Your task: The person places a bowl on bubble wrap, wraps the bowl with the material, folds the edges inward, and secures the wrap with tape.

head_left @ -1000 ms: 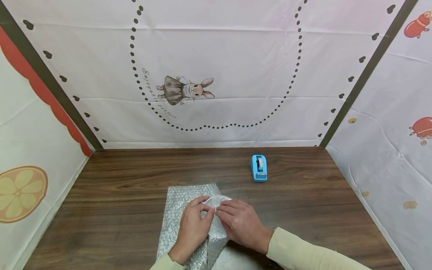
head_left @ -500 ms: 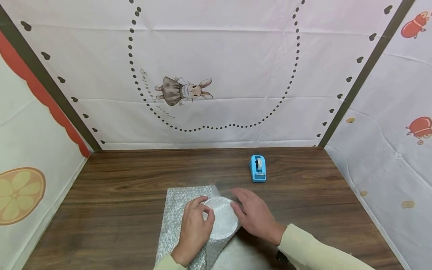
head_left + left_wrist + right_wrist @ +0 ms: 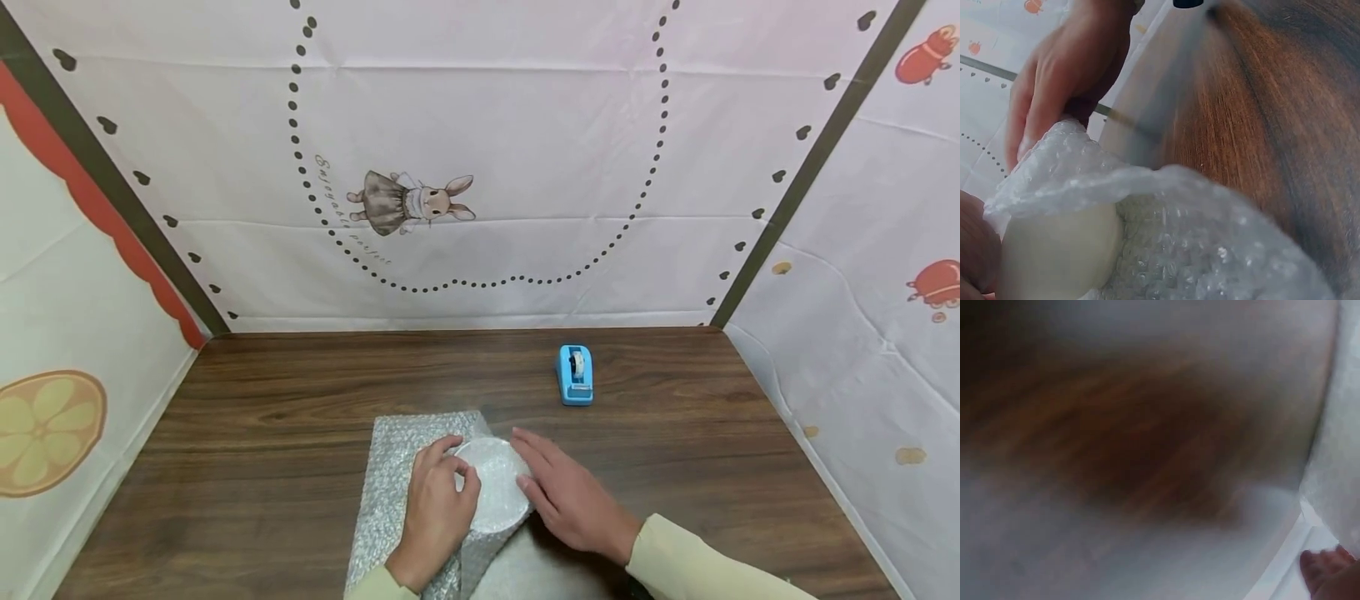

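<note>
A round, pale cylinder-like object point(image 3: 1060, 253) stands wrapped in a sheet of bubble wrap point(image 3: 397, 467). In the head view its circular, filmy top point(image 3: 493, 487) faces up. With thumb and forefinger curled together, my left hand point(image 3: 441, 504) pinches the wrap at the left rim. My right hand point(image 3: 566, 492) lies along the right side, fingers nearly straight, touching the wrap. In the left wrist view the right hand point(image 3: 1069, 75) is behind a raised edge of wrap. The right wrist view is mostly blurred. The exact kind of wrapped object is hidden.
A light blue tape dispenser point(image 3: 575, 375) with a roll of tape stands farther back on the dark wooden table point(image 3: 285, 433), right of centre. More wrap point(image 3: 536, 571) runs toward the near edge. Printed white sheets point(image 3: 525, 150) enclose the back and sides.
My right hand has let go near the top of the rim, moved right and settled against the right side, uncovering the round top. The left hand has stayed nearly still.
</note>
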